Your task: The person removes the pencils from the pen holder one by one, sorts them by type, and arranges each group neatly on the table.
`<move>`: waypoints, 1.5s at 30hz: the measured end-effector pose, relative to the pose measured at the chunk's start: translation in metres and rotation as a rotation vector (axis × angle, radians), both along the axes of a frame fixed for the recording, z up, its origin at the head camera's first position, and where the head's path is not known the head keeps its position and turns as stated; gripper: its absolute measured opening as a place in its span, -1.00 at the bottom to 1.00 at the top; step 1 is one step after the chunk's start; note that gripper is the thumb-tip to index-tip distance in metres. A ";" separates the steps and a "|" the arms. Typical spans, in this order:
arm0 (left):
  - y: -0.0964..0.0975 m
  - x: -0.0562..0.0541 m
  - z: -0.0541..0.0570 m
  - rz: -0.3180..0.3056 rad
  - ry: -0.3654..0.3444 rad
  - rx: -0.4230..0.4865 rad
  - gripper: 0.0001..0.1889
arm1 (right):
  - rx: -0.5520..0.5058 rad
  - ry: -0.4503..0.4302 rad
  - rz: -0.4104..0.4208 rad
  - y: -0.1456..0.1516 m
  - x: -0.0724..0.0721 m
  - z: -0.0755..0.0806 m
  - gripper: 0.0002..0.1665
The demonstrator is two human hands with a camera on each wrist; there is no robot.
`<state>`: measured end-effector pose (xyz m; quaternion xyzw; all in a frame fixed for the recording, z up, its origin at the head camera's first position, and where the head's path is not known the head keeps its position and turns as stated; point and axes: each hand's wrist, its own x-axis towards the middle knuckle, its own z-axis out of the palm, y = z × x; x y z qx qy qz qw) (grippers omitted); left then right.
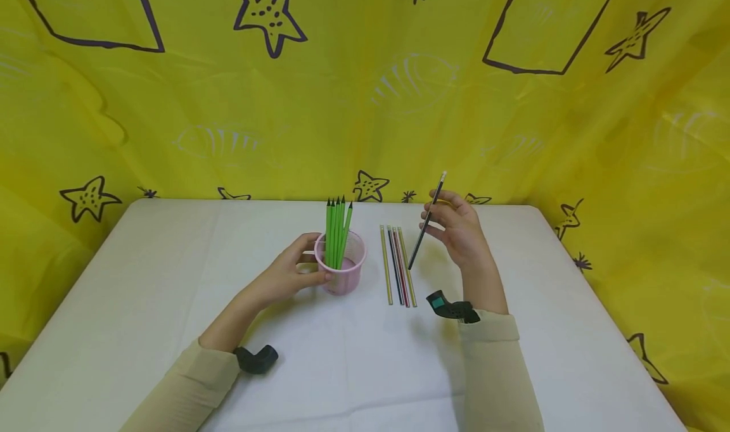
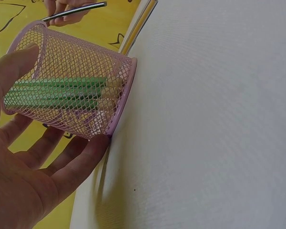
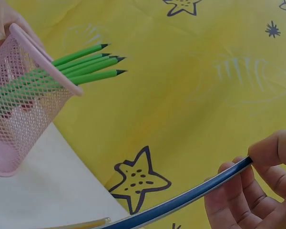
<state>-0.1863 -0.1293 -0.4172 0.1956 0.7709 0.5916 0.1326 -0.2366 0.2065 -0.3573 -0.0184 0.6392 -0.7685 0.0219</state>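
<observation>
My left hand (image 1: 283,279) holds a pink mesh pencil cup (image 1: 345,284) from its left side, thumb by the rim and fingers curved along the mesh. Several green pencils (image 1: 333,237) stand in the cup, dark sharpened tips up and leaning together. To the right, my right hand (image 1: 461,230) pinches a dark pencil (image 1: 417,247) above the table. Its pale eraser end points up, and its lower end slants down to the left. In the right wrist view the dark pencil (image 3: 181,199) runs from the fingertips toward the lower left.
Between cup and right hand lies a row of loose pencils: a yellow one (image 1: 386,264), a dark one (image 1: 395,264), red (image 1: 404,273) and another yellow one. They lie on a white-covered table (image 1: 319,368). A yellow patterned curtain (image 1: 342,102) hangs behind and at both sides.
</observation>
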 end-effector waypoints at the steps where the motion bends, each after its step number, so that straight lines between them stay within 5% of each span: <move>1: 0.000 0.000 0.000 0.000 0.000 0.000 -0.27 | 0.014 -0.007 -0.002 0.000 -0.001 -0.001 -0.70; 15: 0.000 0.001 0.001 0.001 -0.010 0.001 -0.26 | 0.370 -0.114 -0.024 -0.001 -0.007 -0.016 -0.56; 30: 0.000 -0.001 -0.001 -0.003 -0.001 0.001 -0.26 | 0.526 -0.218 -0.018 0.001 -0.012 -0.032 -0.46; 45: 0.000 -0.001 -0.001 0.004 -0.017 -0.010 -0.25 | 0.727 -0.280 0.079 -0.003 -0.014 -0.051 -0.35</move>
